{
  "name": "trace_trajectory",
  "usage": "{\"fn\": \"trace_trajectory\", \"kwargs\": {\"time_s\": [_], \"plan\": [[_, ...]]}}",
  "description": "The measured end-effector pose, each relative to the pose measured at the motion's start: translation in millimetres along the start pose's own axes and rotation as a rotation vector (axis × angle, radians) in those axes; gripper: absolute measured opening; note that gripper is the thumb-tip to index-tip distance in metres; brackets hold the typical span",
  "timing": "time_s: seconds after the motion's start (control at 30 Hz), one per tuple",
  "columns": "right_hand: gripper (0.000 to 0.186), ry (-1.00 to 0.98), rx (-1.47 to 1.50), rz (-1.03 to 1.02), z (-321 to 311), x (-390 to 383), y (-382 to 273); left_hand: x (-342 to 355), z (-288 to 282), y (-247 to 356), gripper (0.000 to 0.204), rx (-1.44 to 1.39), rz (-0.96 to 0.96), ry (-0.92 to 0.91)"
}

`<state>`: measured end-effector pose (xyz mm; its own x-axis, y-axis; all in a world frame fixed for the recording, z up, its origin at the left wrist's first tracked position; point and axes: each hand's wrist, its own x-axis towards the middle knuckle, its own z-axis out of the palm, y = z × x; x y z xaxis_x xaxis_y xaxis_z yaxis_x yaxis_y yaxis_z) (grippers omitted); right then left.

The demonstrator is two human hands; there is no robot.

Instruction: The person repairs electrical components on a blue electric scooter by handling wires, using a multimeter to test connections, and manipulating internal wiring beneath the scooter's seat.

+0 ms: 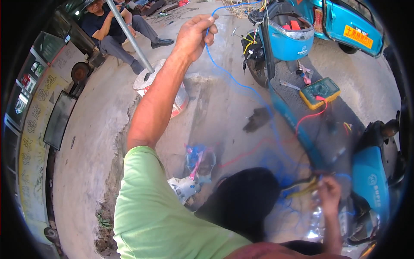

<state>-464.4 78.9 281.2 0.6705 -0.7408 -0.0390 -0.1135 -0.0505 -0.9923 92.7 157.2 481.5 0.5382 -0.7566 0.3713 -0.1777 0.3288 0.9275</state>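
My left hand [199,34], raised at the top middle, pinches a thin blue wire [235,80]. The wire runs down past an electric scooter's dark footboard [345,121] toward a blurred tangle of blue wire [284,203]. At lower right, my right hand [328,194] has its fingers closed on a yellow-and-black hand tool [304,185], which looks like pliers; motion blur hides the exact grip. A green-and-yellow multimeter [319,90] with a red lead [308,116] rests on the footboard. My dark-clad knee [239,198] is beside the right hand.
A seated person [108,30] is behind a metal pole [129,32] set in a concrete base [146,80]. A blue front basket [289,43] and scooter body [368,172] stand right; a second blue vehicle [345,21] is behind. A yellow vehicle [34,129] lines the left.
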Motion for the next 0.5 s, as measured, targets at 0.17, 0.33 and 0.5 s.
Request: {"fn": "trace_trajectory", "kwargs": {"time_s": [0.17,0.33,0.5], "plan": [[0.006,-0.036,-0.004,-0.044,3.3,1.8,-1.7,7.3,-16.3,-26.7,0.025,0.231,-0.112,0.095],[0.007,-0.024,0.028,0.013,4.0,3.6,-6.2,-2.8,0.4,-77.8,0.033,0.695,0.263,0.171],[0.006,-0.005,0.068,-0.027,0.2,1.3,-4.9,-88.3,105.3,-105.4,0.024,0.489,0.275,-0.245]]}}
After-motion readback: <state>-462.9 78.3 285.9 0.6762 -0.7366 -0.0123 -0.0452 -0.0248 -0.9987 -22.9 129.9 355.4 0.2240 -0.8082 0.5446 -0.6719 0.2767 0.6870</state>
